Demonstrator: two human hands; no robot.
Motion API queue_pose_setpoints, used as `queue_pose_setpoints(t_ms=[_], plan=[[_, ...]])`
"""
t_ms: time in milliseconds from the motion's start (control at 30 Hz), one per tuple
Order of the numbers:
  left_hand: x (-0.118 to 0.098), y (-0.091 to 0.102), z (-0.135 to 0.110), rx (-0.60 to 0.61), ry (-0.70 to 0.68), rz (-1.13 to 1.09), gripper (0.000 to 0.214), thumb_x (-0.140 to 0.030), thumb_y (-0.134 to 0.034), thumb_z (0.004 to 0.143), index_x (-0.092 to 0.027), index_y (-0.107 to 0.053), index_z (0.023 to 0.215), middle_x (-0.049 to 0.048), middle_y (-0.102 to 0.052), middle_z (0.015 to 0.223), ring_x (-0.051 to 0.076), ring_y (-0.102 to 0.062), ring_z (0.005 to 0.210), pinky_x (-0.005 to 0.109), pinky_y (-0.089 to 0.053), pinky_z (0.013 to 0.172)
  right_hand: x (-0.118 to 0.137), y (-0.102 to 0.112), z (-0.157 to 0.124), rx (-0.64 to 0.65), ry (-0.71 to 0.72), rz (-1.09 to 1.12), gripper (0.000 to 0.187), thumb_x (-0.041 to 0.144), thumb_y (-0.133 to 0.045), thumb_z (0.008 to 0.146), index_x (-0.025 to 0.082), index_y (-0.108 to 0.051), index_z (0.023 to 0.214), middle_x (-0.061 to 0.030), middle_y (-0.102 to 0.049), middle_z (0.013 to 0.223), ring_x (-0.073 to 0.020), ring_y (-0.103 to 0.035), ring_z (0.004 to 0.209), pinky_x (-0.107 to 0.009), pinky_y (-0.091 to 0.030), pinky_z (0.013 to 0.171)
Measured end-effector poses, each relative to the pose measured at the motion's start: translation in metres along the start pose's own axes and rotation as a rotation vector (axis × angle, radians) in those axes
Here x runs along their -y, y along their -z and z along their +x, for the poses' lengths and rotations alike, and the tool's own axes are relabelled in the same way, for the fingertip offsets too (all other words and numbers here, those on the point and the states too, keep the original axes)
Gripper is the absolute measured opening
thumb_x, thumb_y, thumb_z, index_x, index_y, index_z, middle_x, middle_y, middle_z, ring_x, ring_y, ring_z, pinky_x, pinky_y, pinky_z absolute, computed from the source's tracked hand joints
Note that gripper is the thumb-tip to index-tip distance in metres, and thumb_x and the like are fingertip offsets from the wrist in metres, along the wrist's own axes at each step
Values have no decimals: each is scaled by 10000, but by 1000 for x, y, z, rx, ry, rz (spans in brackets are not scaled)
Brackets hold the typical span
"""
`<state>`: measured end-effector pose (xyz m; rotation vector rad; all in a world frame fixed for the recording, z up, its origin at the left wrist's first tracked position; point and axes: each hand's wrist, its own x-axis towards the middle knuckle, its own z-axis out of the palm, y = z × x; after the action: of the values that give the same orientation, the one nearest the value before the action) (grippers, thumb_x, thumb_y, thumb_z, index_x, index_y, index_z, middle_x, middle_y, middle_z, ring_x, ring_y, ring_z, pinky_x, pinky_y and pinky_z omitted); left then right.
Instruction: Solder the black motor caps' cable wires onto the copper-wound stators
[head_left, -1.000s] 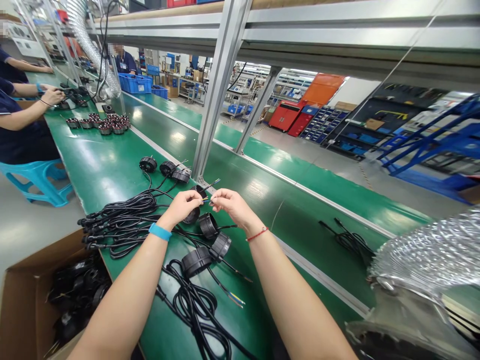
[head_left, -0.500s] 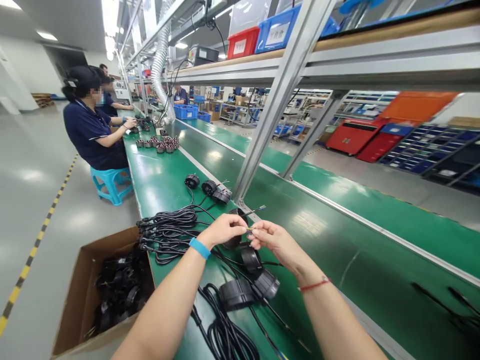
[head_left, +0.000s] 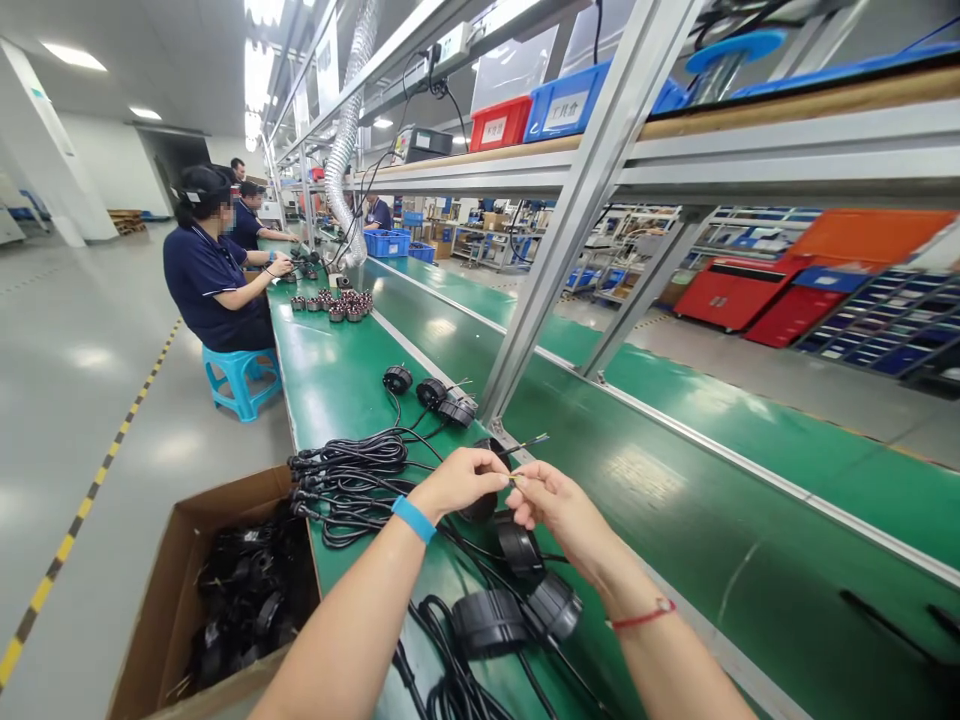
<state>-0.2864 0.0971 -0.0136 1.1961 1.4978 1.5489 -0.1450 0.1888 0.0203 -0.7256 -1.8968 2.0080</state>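
The long green counter (head_left: 322, 345) has a big bunch of black cables (head_left: 349, 465) near its left edge, round black cups with wires (head_left: 489, 622), and, farther along, a small heap of round metal rings (head_left: 334, 305).

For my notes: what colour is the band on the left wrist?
The band is bright blue; it shows best in the head view.

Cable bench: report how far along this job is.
Looks done: black cables lie bundled on the bench. In hand: the left hand and right hand pinch thin wire ends. Seemingly left: round black housings nearby, and a carton of black parts.
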Motion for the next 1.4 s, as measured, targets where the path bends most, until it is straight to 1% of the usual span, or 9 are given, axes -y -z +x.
queue_pose_setpoints(t_ms=[100,233,433,533,700,867,1100,1233,1400], plan=[[-2,0,0,-25,9,-7,51,-167,-634,742,-121,-652,729,-6,-592,678,115,-485,655,241,-372,656,-4,-4,3,-48,56,-1,461,575,-779,638,212,-561,820,24,-630,591,-103,-524,448,-244,-383,481],[-4,1,0,-18,17,-7,43,-157,-641,735,-119,-660,728,-8,-593,679,116,-482,666,239,-368,656,-4,-3,4,-39,60,-23,449,578,-770,640,214,-565,805,34,-600,541,-101,-477,417,-242,-347,459],[-4,0,-1,2,26,-15,103,-212,-635,754,-113,-663,753,-15,-578,674,111,-469,652,241,-364,647,-3,-2,5,-75,49,-52,483,603,-773,610,199,-573,785,28,-607,534,-96,-490,439,-235,-354,486],[-5,-1,-3,-13,29,-1,181,-290,-686,746,-111,-661,745,-18,-570,662,110,-454,647,244,-355,636,-5,-5,6,-89,58,-53,493,606,-778,601,199,-578,795,27,-613,543,-97,-499,449,-234,-348,487],[-4,-2,-4,-46,14,43,191,-301,-687,744,-112,-666,725,-19,-564,650,112,-442,642,248,-340,625,-6,-6,7,-93,57,-49,525,634,-788,582,197,-577,783,28,-614,548,-94,-500,447,-235,-349,483],[-1,-3,-2,-85,-31,59,149,-263,-658,751,-117,-667,721,-20,-573,648,113,-453,642,248,-347,633,-6,-4,8,-87,34,16,563,638,-822,555,177,-612,799,9,-651,613,-87,-529,480,-231,-367,493],[2,-3,1,-124,-63,30,145,-255,-646,747,-119,-641,695,-19,-576,651,110,-456,636,249,-350,629,0,0,2,-52,-23,141,653,547,-913,473,180,-631,934,-51,-739,783,-129,-635,604,-255,-467,568],[3,-3,1,-137,-67,21,158,-267,-644,745,-123,-623,683,-24,-552,643,106,-443,632,249,-340,622,0,1,2,-78,-40,101,629,593,-905,450,191,-594,819,-67,-752,813,-146,-666,635,-265,-495,583],[5,-3,1,-138,-64,25,192,-307,-644,746,-132,-602,682,-26,-531,645,105,-435,629,251,-334,615,-6,0,8,-102,54,-35,600,699,-811,513,175,-614,731,-70,-729,736,-124,-607,538,-270,-471,529]])
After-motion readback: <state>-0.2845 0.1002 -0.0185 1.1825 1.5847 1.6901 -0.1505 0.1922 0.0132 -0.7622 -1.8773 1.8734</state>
